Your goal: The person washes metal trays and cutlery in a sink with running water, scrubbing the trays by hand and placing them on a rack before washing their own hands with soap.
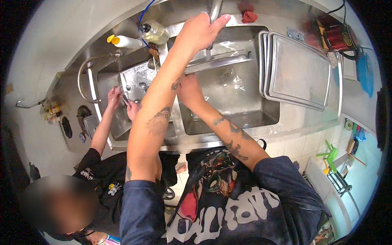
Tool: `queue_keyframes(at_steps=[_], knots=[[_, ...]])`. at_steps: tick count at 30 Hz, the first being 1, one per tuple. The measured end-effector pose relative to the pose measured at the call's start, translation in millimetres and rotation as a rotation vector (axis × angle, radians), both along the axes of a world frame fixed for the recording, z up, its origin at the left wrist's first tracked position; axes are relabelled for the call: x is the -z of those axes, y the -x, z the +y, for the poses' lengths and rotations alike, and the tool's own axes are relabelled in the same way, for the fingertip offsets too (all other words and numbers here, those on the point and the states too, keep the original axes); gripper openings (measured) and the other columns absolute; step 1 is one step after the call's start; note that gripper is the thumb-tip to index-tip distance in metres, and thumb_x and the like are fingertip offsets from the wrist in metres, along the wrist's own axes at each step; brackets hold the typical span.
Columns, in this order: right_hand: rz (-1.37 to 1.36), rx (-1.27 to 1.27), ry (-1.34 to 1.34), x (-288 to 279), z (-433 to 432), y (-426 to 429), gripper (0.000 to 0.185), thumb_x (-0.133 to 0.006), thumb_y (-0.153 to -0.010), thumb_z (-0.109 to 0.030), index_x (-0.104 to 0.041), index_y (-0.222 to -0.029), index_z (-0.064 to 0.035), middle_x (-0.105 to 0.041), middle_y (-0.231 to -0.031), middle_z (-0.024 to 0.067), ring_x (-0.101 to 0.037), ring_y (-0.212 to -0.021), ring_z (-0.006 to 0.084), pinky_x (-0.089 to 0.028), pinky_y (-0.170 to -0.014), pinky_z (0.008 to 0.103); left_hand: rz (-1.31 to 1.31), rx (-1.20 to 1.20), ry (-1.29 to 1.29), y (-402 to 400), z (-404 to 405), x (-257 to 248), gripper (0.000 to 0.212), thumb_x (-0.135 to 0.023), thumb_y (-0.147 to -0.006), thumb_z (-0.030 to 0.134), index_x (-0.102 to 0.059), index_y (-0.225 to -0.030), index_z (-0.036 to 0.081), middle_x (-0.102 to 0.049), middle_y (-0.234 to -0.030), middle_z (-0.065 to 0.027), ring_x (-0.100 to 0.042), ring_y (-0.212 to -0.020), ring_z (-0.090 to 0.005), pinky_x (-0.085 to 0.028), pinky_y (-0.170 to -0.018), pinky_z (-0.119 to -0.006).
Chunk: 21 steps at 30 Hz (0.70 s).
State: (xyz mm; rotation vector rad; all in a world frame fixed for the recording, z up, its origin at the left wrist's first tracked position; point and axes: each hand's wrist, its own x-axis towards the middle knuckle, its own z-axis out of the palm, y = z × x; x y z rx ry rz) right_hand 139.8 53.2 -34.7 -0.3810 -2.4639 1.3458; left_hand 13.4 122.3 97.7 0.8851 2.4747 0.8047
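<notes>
My left hand (200, 30) reaches to the back of the right sink basin (229, 92) and is wrapped around the metal faucet spout (216, 10), thumb pointing right. Below it, a metal sheet pan (226, 62) stands tilted in the basin, its rim running left to right, and water glints behind it. My right hand (190, 88) is at the pan's near left end, with its fingers on the rim. My left forearm hides part of this grip and the pan's left end.
Several sheet pans (298, 67) lean stacked on the right drainboard (309, 118). In the left basin (114, 122), a co-worker's hands (114, 96) hold a utensil among loose spoons. A white bottle (128, 42), a clear bottle (157, 33) and a red scouring pad (249, 16) stand along the back.
</notes>
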Motion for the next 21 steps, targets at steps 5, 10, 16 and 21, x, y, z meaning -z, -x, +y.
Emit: queue_keyframes(at_steps=[5, 10, 16, 21], knots=[[-0.059, -0.038, 0.208, 6.2, -5.3, -7.2, 0.025, -0.060, -0.083, -0.023, -0.062, -0.101, -0.0050, -0.066, -0.088, 0.0214, -0.061, -0.088, 0.0403, -0.049, -0.078, 0.0494, -0.116, 0.026, -0.101, -20.7, 18.3, 8.8, 0.080, -0.039, -0.089, 0.067, -0.055, -0.060, -0.006, -0.057, -0.055, -0.0191, -0.060, -0.054, -0.0288, -0.049, -0.056, -0.040], [-0.009, -0.084, 0.286, 3.8, 1.4, -5.5, 0.030, -0.061, -0.081, -0.027, -0.063, -0.099, -0.0029, -0.065, -0.101, 0.0213, -0.060, -0.097, 0.0385, -0.048, -0.083, 0.0465, -0.421, 0.022, -0.131, -25.2, 29.2, 9.3, 0.077, -0.038, -0.091, 0.065, -0.051, -0.057, -0.003, -0.054, -0.048, -0.0122, -0.058, -0.043, -0.0194, -0.047, -0.043, -0.033], [0.061, -0.099, 0.172, 5.1, 16.2, 26.7, 0.025, -0.067, -0.084, -0.023, -0.060, -0.099, -0.0038, -0.063, -0.087, 0.0104, -0.060, -0.085, 0.0227, -0.046, -0.075, 0.0370, -0.454, 0.062, -0.231, -21.6, 35.7, 8.6, 0.072, -0.039, -0.092, 0.063, -0.053, -0.065, -0.003, -0.056, -0.051, -0.0108, -0.059, -0.045, -0.0186, -0.048, -0.045, -0.030], [0.266, 0.000, 0.061, -3.5, 39.0, 28.1, 0.020, -0.070, -0.082, -0.020, -0.065, -0.085, -0.0010, -0.064, -0.076, 0.0126, -0.062, -0.073, 0.0260, -0.047, -0.068, 0.0355, -0.502, 0.076, -0.195, -13.1, 27.8, 14.8, 0.069, -0.040, -0.092, 0.063, -0.054, -0.076, -0.003, -0.055, -0.058, -0.0068, -0.058, -0.048, -0.0164, -0.047, -0.046, -0.028]])
